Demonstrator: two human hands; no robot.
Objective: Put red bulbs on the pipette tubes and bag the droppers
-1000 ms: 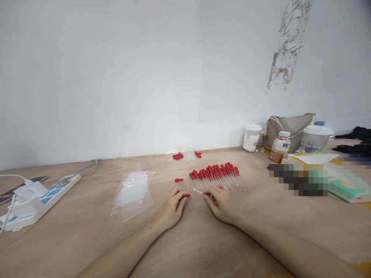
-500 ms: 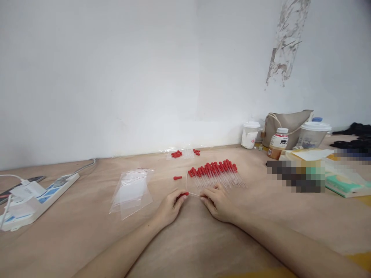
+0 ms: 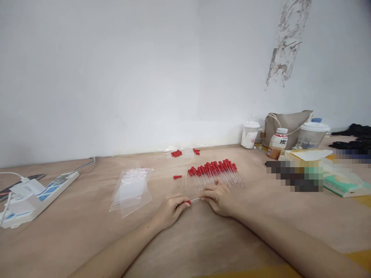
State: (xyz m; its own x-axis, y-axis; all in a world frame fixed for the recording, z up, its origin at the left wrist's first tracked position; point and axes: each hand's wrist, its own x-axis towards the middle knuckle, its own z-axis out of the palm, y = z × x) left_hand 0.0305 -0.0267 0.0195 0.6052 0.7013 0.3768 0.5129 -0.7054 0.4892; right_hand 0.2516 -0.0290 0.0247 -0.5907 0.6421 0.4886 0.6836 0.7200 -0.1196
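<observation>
My left hand pinches a red rubber dropper bulb, mostly covered by the fingers. From that bulb a thin clear dropper tube runs across to my right hand, whose fingertips close on its other end. Just beyond the hands lies a row of droppers with red bulbs and clear tubes. A single red bulb rests to the left of the row, and a loose clear tube lies between them.
Flat clear plastic bags lie left of my hands. More red bulbs sit on clear plastic by the wall. A power strip with plugged chargers is at far left. A paper cup, a drink bottle and a bag stand back right.
Both hands have moved slightly toward me with the bulb and tube between them. The left fingers now cover more of the bulb. The row of droppers has stayed put.
</observation>
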